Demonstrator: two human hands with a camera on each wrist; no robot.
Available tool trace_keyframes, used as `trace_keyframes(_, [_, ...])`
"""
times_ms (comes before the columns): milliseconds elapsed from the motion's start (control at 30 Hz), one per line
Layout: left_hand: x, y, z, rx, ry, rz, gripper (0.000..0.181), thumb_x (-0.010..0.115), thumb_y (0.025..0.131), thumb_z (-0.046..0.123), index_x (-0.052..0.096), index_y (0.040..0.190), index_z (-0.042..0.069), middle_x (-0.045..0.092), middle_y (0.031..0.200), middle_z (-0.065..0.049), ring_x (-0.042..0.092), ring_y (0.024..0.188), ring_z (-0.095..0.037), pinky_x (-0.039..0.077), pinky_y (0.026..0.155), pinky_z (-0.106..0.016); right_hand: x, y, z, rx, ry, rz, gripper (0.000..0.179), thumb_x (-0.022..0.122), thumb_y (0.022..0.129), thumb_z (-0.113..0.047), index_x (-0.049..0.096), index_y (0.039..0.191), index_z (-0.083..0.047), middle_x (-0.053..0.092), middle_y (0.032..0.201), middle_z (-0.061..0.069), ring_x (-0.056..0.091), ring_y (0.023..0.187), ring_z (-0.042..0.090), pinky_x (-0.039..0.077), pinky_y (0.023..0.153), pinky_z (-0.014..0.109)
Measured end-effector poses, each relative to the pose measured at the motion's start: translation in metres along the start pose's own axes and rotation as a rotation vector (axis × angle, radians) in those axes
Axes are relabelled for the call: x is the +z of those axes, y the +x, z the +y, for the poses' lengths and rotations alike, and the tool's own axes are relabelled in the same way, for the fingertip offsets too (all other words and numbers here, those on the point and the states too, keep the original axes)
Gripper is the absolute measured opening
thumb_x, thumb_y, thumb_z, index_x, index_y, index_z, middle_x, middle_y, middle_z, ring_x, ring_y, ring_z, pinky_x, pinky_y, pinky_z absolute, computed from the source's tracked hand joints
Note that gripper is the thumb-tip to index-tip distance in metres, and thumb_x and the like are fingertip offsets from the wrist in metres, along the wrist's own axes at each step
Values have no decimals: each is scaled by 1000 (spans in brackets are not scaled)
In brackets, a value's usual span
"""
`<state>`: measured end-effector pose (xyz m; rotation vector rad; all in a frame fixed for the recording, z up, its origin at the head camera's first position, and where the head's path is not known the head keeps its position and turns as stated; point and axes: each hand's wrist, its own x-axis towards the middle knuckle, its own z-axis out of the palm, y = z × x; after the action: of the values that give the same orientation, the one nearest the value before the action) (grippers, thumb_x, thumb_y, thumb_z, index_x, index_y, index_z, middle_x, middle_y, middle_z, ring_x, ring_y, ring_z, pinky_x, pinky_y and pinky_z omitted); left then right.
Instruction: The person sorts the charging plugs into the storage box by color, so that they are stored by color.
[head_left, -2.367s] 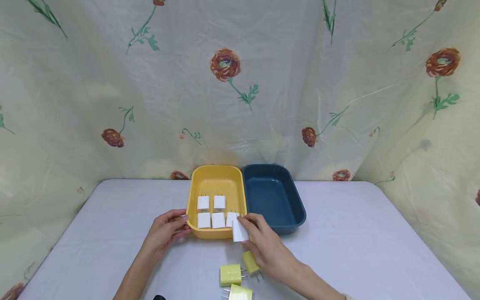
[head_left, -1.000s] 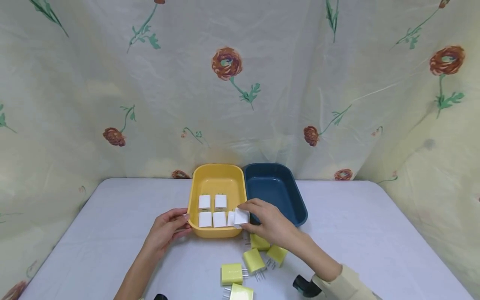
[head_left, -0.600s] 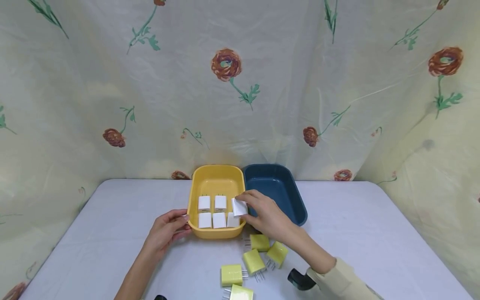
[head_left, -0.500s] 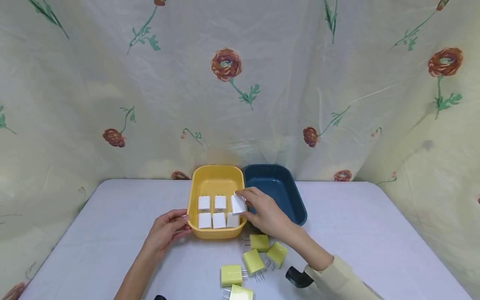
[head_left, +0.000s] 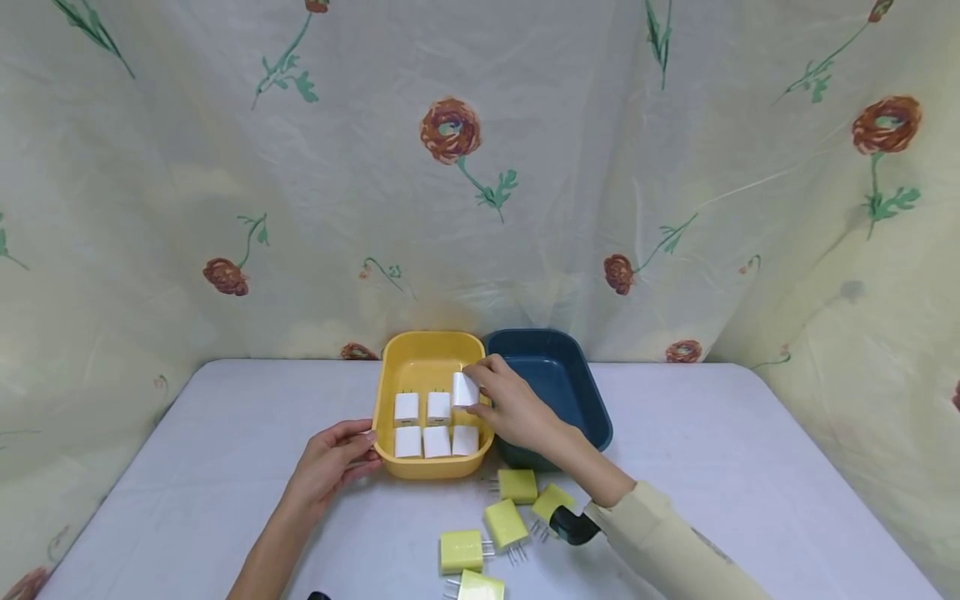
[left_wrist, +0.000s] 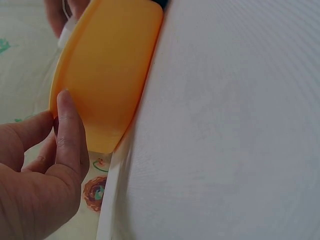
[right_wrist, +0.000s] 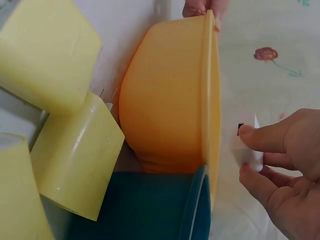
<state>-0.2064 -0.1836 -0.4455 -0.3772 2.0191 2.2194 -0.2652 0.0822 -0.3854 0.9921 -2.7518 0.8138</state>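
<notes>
My right hand [head_left: 517, 408] pinches a white charger plug [head_left: 464, 390] over the right side of the yellow bin [head_left: 435, 468]. In the right wrist view that charger plug [right_wrist: 248, 142] sits between thumb and fingers, a dark port on its end. Below it in the bin lie several white charger plugs [head_left: 437, 442] in two rows, prongs toward the back. My left hand [head_left: 330, 458] grips the bin's left rim; in the left wrist view the fingers [left_wrist: 68, 135] press its outer wall, with the thumb at the rim.
A dark blue bin [head_left: 603, 425] stands against the yellow bin's right side. Several yellow charger plugs [head_left: 461, 551] lie on the white table [head_left: 735, 483] in front of the bins. A floral curtain [head_left: 525, 250] hangs behind. A black camera piece [head_left: 573, 527] sticks out from the right sleeve.
My right hand has brought the white charger plug from the bin's front right corner up and back, above the second row. The left hand has stayed on the rim.
</notes>
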Motion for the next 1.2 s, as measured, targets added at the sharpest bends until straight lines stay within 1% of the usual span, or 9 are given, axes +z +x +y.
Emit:
trace_keyframes(67, [0,0,0,-1,-1,-2,36,62,98,8,55,132,-5,62,107,-16,66,84,-17,60,80,-33,2,4,0,9,-8,-9,45,72,91,-6,57,133,-1,52,124,13,58,101,23,56,86,31])
trace_keyframes(233, [0,-1,1,4,-11,-1,36,62,98,7,55,131,-6,63,106,-16,66,84,-17,61,80,-33,4,12,1,33,-72,-24,44,74,89,-4,59,130,2,56,123,15,56,106,27,53,91,37])
trace_keyframes(367, [0,-1,1,13,-13,-4,36,62,98,7,55,131,-6,63,105,-16,66,84,-17,61,79,-32,5,17,3,54,-130,-32,43,76,87,-6,62,127,2,59,121,16,53,107,30,51,92,40])
trace_keyframes(467, [0,0,1,6,-11,5,35,62,97,6,56,130,-5,63,105,-15,66,84,-18,61,79,-31,7,20,5,68,-155,-32,42,77,86,-7,64,125,2,61,121,16,51,107,31,50,91,41])
trace_keyframes(567, [1,0,1,-1,-5,12,35,62,97,7,56,130,-4,63,105,-15,66,84,-18,61,79,-32,9,21,6,75,-178,-25,43,78,86,-9,65,125,1,63,122,16,50,109,33,49,94,43])
trace_keyframes(733, [0,-1,1,4,-1,8,36,62,98,7,55,131,-5,62,106,-16,66,84,-18,60,80,-33,13,23,10,83,-201,-6,42,79,85,-13,67,124,-1,64,122,14,48,113,35,48,97,44])
trace_keyframes(800, [0,-2,1,7,-1,5,36,62,98,7,55,131,-5,62,107,-16,66,84,-17,60,81,-33,15,25,11,97,-201,-13,41,79,86,-14,68,123,-2,65,121,14,47,113,34,48,96,44])
trace_keyframes(967, [0,0,-1,12,-9,6,36,62,98,7,55,131,-6,62,106,-16,66,84,-18,61,80,-32,20,26,14,122,-195,-35,37,79,86,-13,70,121,-2,68,118,12,47,113,33,47,96,44])
trace_keyframes(1200, [0,2,-2,12,-12,14,34,63,97,5,57,128,-5,63,104,-15,66,83,-18,61,79,-32,24,25,18,149,-200,-28,36,77,87,-12,69,122,-3,68,120,11,48,116,32,50,96,43])
